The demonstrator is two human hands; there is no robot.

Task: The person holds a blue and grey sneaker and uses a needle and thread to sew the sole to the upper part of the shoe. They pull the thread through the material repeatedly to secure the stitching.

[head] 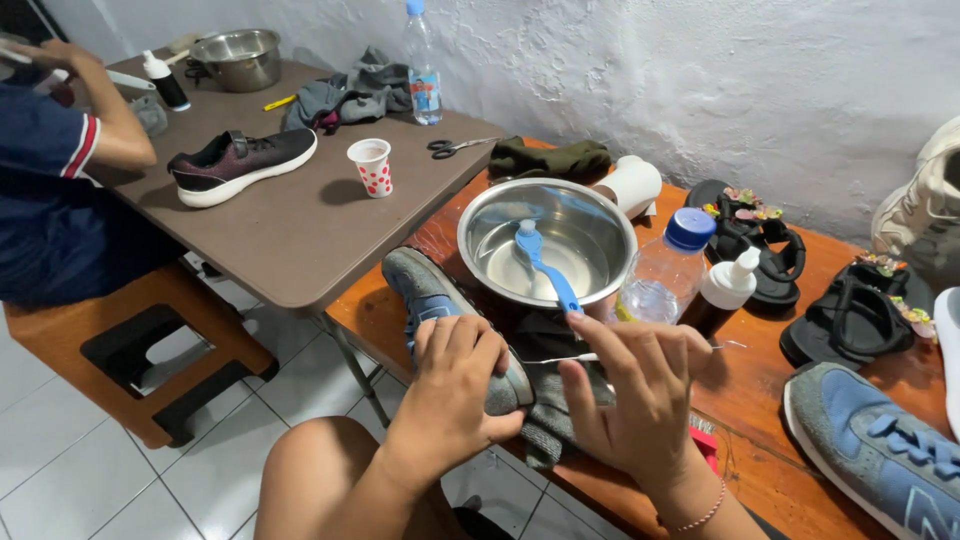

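**Needle at the toe of the blue shoe**

I've got the left hand [455, 385] wrapped tight over the toe of the grey-blue shoe [440, 310] at the wooden table's [740, 400] near edge. The right hand [635, 390] pinches a thin needle [560, 359], pointing to nine o'clock. At twelve o'clock sits the steel bowl [547, 243] with a blue brush [545, 262]; at two o'clock, a clear blue-capped bottle [665, 265].

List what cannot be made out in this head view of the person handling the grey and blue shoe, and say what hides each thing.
- Grey and blue shoe: its heel end is covered by the left hand.
- Thin metal tool: its grip is hidden in the right hand; too thin to identify.
- Second blue shoe: cut off by the frame's edge.
- Blue brush: bristles face away.
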